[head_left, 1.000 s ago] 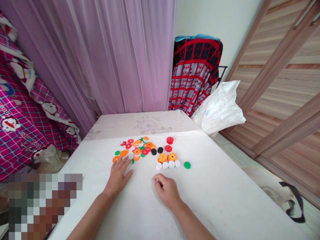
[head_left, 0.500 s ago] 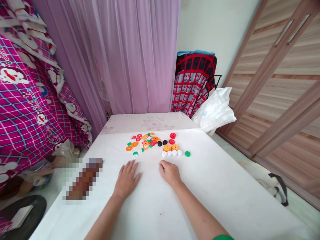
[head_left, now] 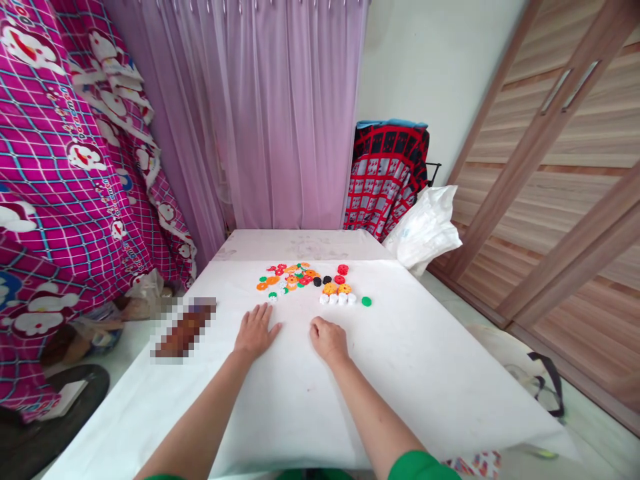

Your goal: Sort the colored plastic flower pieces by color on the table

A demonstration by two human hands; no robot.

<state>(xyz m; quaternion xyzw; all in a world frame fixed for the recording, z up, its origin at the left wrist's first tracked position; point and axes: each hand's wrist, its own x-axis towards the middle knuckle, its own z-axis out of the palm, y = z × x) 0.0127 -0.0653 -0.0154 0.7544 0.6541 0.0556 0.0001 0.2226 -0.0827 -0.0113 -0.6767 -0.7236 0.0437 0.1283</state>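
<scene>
My left hand (head_left: pixel 257 331) lies flat on the white-covered table (head_left: pixel 400 373), palm down, fingers stretched out, holding nothing. Its fingertips are just short of a green-and-white scalloped disc (head_left: pixel 273 297). To the right, my right hand (head_left: pixel 329 337) rests on the cloth in a closed fist; whether anything is inside is hidden. Beyond it sits a row of white discs (head_left: pixel 338 299), with orange flower-shaped discs (head_left: pixel 344 289) behind. Two red discs (head_left: pixel 340 279) and two black discs (head_left: pixel 317 281) lie farther back. One green disc (head_left: pixel 367 301) is off to the right.
A loose pile of orange, red, green and white discs (head_left: pixel 291 279) lies ahead of my left hand. At the table's left edge is a blurred-out brownish object (head_left: pixel 185 329). A white bag (head_left: pixel 425 230) stands by the far right corner, near a wooden wardrobe (head_left: pixel 540 173).
The camera view has tilted up and shifted, showing more curtain top and the table's near edge. Both hands keep their poses, and the discs look unmoved.
</scene>
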